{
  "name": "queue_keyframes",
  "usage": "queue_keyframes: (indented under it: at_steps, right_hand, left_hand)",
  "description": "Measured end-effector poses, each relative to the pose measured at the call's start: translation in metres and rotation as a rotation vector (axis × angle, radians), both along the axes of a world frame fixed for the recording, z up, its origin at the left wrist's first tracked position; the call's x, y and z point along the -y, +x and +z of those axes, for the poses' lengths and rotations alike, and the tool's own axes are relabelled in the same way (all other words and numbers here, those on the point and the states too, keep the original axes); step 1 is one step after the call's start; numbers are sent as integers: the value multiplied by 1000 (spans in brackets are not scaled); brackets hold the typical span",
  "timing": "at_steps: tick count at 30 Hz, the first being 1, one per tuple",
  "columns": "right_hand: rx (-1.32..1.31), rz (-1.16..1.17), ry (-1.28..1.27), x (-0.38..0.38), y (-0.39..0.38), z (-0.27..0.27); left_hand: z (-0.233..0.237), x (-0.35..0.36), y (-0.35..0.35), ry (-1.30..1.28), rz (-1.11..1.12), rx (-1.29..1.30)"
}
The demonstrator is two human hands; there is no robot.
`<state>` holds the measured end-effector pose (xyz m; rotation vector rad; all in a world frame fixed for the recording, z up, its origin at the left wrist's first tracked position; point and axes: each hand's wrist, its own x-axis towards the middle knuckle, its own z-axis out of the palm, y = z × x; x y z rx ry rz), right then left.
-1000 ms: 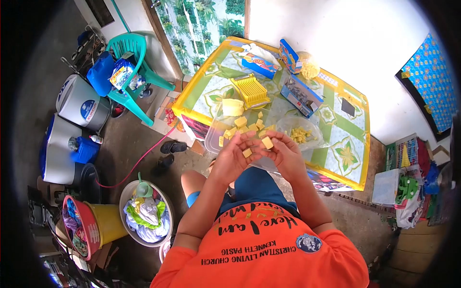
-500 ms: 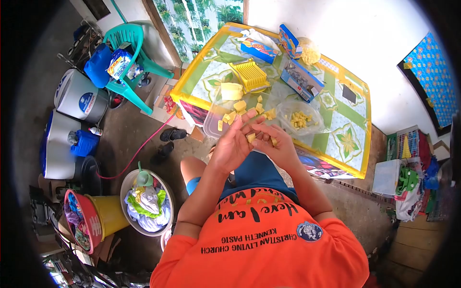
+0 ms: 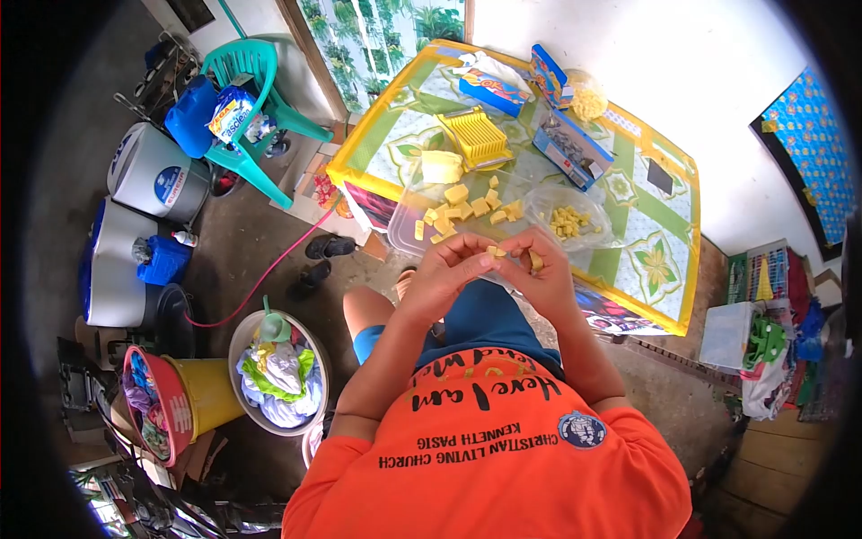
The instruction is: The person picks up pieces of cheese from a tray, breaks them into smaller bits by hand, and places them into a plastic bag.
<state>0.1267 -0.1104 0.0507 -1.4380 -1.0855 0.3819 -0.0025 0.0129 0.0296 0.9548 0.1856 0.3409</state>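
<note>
My left hand is closed, pinching a small yellow chunk between thumb and fingers, just in front of the table edge. Against the same chunk press the fingertips of my right hand, which also has a second yellow piece tucked in its curled fingers. Just beyond the hands, larger yellow cubes lie scattered on a clear plastic tray. A pale yellow block sits at the tray's far side. To the right, a clear plastic tub holds many small yellow bits.
A yellow slotted rack, a blue box of small packets and other blue boxes stand farther back on the patterned table. A laundry basin, buckets and a green chair are on the left.
My left hand has turned from palm-up and loosely spread to a pinch on the yellow chunk. Both hands have come closer to my body, uncovering more cubes on the tray.
</note>
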Motion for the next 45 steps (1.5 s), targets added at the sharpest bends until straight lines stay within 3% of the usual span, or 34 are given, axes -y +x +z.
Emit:
queue_keyframes:
  at_steps: [3,12,15,22,30,45]
  right_hand:
    - [-1,15,-29,0,-1,-2]
    - [-596,121,-96,2,1,3]
    - [-638,141,-97,2,1,4]
    - [-508,177,-54,-1,0,-1]
    - [-317,258,-49,-1,3,-4]
    - [-381,181,-61,0,-3,1]
  left_hand:
    - [-1,1,2,-70,29,7]
    - [-2,-4,1,-348,27,48]
    - [-4,-6,1,-443,35,52]
    - [0,-5,-3,-399,-82,-36]
    - [3,2,-1,-309,7,-39]
    - [11,6,-4,-273,43,-12]
